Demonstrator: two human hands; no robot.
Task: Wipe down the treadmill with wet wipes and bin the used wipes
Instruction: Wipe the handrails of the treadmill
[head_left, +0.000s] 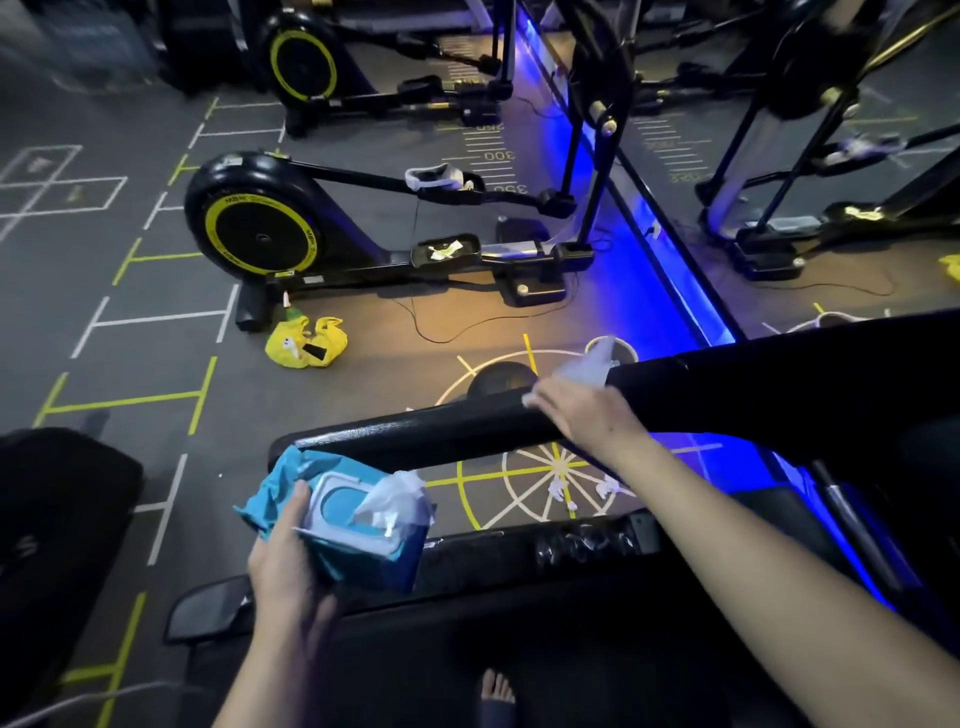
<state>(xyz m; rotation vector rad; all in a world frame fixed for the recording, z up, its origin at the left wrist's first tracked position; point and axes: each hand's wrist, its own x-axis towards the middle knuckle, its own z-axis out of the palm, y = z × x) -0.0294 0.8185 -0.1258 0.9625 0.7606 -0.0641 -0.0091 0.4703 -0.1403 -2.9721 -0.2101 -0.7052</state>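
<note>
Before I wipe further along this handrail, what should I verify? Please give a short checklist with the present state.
1. The right hand holds the wipe against the handrail: ok.
2. The left hand grips the wipes pack: ok.
3. The next wipe sticks out of the open lid: ok.
4. Wipe wet enough: cannot tell.
5. A bin near: cannot tell; only a yellow bag lies on the floor.
</note>
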